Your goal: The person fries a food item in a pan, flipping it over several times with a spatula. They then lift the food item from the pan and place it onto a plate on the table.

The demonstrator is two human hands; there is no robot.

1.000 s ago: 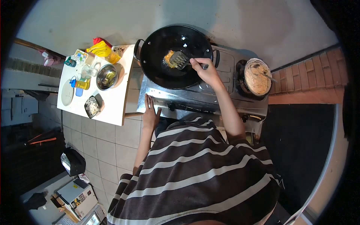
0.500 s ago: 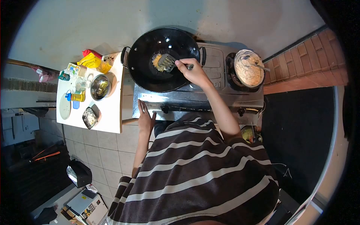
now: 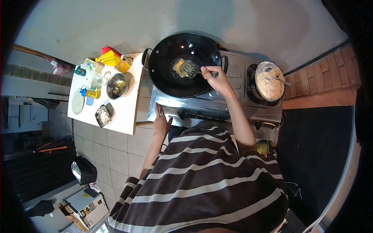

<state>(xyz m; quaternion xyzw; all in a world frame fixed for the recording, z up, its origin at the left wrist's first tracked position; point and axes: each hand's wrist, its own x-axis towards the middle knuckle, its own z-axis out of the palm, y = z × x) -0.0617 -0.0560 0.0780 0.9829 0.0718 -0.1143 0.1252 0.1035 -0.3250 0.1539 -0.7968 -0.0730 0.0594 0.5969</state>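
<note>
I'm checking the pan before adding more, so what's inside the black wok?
Inside the black wok lies one small yellowish piece of food. The slotted spatula covers part of it, so whatever is beneath the blade can't be seen.

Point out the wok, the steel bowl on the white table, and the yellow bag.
Wok (image 3: 167, 83): head view, inner wall.
Steel bowl (image 3: 114, 79): head view, inside.
Yellow bag (image 3: 109, 58): head view, front.

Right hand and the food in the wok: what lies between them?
In the head view, the slotted turner, held by the right hand, reaches to the food in the wok.
</note>
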